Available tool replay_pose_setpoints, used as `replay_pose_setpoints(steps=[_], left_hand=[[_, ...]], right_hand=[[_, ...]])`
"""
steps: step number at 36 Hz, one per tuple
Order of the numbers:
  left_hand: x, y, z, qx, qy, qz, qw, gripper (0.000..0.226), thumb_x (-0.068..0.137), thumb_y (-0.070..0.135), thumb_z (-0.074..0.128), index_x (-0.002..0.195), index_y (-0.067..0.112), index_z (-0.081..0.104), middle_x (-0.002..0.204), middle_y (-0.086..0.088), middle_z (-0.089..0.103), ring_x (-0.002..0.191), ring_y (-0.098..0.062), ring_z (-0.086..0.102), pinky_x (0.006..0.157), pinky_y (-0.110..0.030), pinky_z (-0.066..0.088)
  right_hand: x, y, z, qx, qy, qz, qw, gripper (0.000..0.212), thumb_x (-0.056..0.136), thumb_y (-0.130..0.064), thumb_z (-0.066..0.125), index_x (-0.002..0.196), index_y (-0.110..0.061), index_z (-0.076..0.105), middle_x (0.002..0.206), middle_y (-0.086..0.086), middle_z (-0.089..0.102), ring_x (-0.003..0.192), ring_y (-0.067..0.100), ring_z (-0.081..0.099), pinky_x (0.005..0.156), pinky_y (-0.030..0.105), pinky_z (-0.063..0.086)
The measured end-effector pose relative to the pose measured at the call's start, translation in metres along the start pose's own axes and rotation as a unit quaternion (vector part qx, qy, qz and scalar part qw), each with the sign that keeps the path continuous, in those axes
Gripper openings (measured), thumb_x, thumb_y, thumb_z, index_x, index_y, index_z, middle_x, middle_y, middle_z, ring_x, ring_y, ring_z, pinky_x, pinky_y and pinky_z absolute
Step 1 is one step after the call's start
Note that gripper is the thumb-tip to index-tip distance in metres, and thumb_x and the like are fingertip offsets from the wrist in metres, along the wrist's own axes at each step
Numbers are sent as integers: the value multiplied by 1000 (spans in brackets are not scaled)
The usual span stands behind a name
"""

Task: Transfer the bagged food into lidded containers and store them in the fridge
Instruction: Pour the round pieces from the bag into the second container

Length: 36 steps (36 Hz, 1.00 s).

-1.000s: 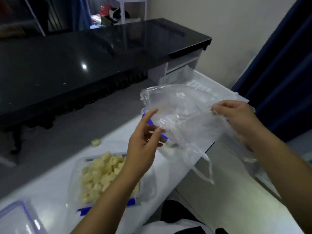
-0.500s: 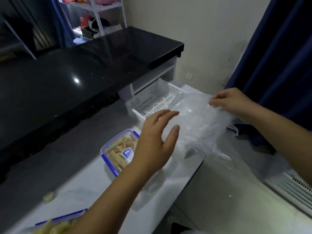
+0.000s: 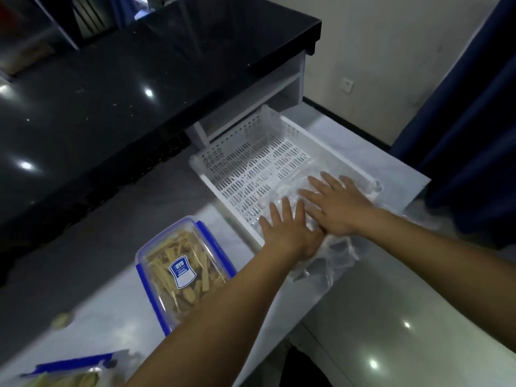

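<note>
An empty clear plastic bag (image 3: 332,255) lies flattened in the near corner of a white perforated basket (image 3: 251,163), part of it hanging over the basket's front edge. My left hand (image 3: 290,230) and my right hand (image 3: 337,202) both press flat on the bag with straight fingers, side by side. A lidded clear container with blue clips (image 3: 181,272), filled with pale yellow food strips and bearing a blue label, stands on the white counter left of my left arm. Another blue-clipped container (image 3: 69,375) with pale food shows at the bottom left edge.
A loose piece of food (image 3: 60,319) lies on the counter (image 3: 391,163) at the left. A raised black glossy countertop (image 3: 139,65) runs behind the basket. Dark blue curtain (image 3: 474,135) hangs at the right. The counter's front edge drops off just below my arms.
The bag went from held up in the air to lying in the white basket. Both hands came down and now press it flat. My view swung right and downward.
</note>
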<state>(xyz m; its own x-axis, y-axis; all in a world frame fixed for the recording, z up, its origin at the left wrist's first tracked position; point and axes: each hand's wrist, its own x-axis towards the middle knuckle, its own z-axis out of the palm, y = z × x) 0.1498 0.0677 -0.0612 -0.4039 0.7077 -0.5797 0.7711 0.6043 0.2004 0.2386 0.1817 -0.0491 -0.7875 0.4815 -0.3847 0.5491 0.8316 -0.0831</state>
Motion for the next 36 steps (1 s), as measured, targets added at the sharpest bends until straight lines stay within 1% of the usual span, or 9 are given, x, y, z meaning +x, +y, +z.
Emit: replay_pose_setpoints(steps=[3, 8, 13, 17, 22, 25, 31, 34, 36], left_hand=[[5, -1, 0, 27, -29, 0, 999, 83, 97, 68, 21, 153, 30, -26, 159, -2, -38, 146, -35, -35, 116, -61, -15], [2, -6, -3, 76, -54, 16, 995, 102, 99, 46, 53, 150, 26, -33, 155, -6, -44, 142, -38, -39, 117, -61, -18], [7, -4, 2, 96, -38, 5, 995, 111, 97, 46, 58, 146, 25, -39, 152, -10, -48, 138, -39, -44, 115, -63, -17], [7, -4, -6, 75, -59, 22, 995, 113, 94, 48, 62, 150, 25, -34, 154, -9, -45, 140, -40, -41, 116, -63, -17], [-19, -27, -38, 43, 29, 101, 994, 69, 98, 51, 47, 158, 29, 22, 169, -7, -1, 154, -34, -10, 122, -53, -8], [-57, -69, -54, -29, 138, 117, 983, 62, 95, 51, 53, 153, 35, 34, 168, -6, 15, 154, -31, 5, 124, -51, 3], [-145, -202, -51, -202, 285, 12, 937, 40, 92, 32, 65, 132, 29, 61, 138, 3, 58, 129, -18, 50, 108, -36, 39], [-171, -280, -31, -224, 309, -94, 920, 37, 91, 28, 69, 128, 23, 65, 133, -2, 62, 122, -24, 56, 102, -38, 45], [-179, -331, -18, -187, 276, -175, 927, 44, 90, 31, 69, 133, 23, 61, 140, -6, 57, 126, -30, 53, 103, -41, 44]], right_hand=[[11, 9, 5, -15, -42, -10, 999, 59, 103, -54, 12, 156, -39, -8, 167, -4, -15, 153, 22, -15, 122, 46, -6], [21, 11, 5, -21, -110, -20, 993, 69, 103, -55, 23, 153, -38, -21, 162, -5, -28, 150, 22, -23, 123, 47, -6], [29, 10, 6, -14, -138, -14, 990, 74, 102, -52, 26, 150, -37, -29, 158, -4, -37, 146, 23, -33, 120, 49, -12], [28, 9, -2, 9, -137, -17, 990, 79, 101, -46, 36, 154, -37, -21, 162, -3, -31, 149, 23, -26, 122, 49, -6], [13, 4, -39, 119, -56, 12, 991, 56, 100, -46, 47, 153, -34, 32, 164, -2, 25, 150, 24, 22, 118, 51, 22], [-4, -18, -65, 172, 41, 15, 984, 51, 97, -47, 53, 146, -33, 44, 155, -4, 43, 141, 24, 39, 115, 49, 29], [-57, -116, -88, 234, 170, -95, 953, 48, 94, -45, 57, 140, -31, 54, 150, -4, 49, 144, 22, 36, 118, 47, 25], [-80, -181, -65, 239, 166, -152, 945, 50, 95, -48, 57, 143, -35, 50, 156, -4, 41, 149, 22, 24, 119, 47, 17], [-87, -219, -39, 219, 128, -169, 952, 54, 95, -53, 48, 147, -41, 40, 162, -8, 27, 152, 19, 13, 120, 44, 12]])
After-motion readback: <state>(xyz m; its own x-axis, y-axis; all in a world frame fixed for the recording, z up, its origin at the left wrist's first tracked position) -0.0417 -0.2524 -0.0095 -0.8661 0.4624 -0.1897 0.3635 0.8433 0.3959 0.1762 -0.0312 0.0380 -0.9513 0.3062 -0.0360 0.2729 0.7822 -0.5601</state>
